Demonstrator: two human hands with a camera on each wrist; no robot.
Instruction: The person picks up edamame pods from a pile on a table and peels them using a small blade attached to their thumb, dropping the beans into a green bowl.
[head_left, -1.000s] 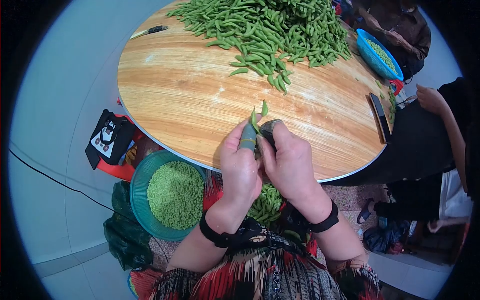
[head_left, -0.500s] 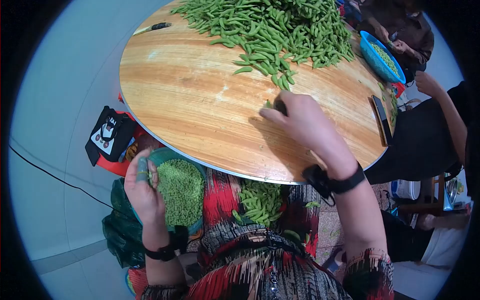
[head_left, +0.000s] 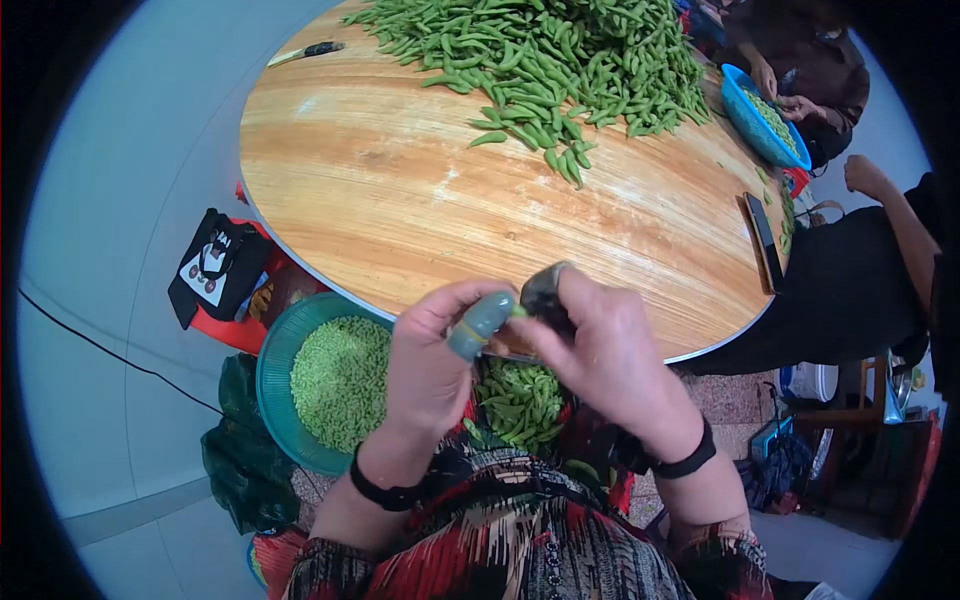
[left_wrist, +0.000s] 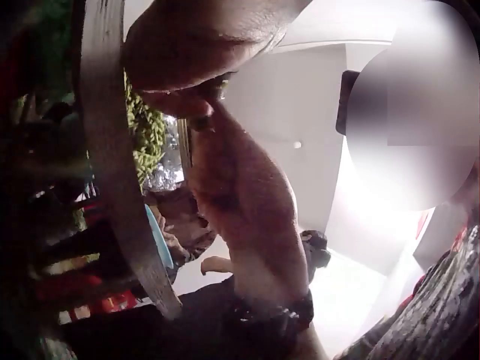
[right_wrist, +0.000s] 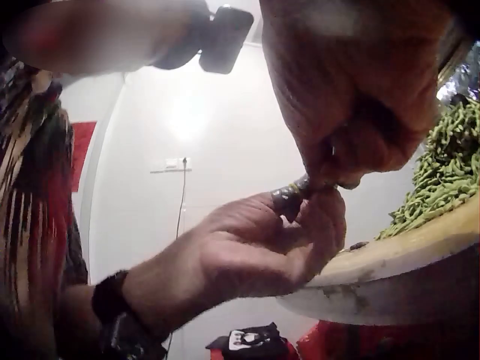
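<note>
Right over the near edge of the worktop [head_left: 400, 190], left hand [head_left: 425, 365] and right hand [head_left: 620, 335] meet, fingertips pinching a green soybean pod [head_left: 518, 311] that's nearly hidden between them; one squeeze too hard there could well shoot a bean past the worktop's rim, missing the teal basket [head_left: 268, 400] of shelled beans below its left side. The smooth grey-green thumb sleeve [head_left: 482, 322] looks the likeliest culprit: if it slips on the skin, the pod might drop among those heaped [head_left: 520, 405] below the worktop's near edge.
</note>
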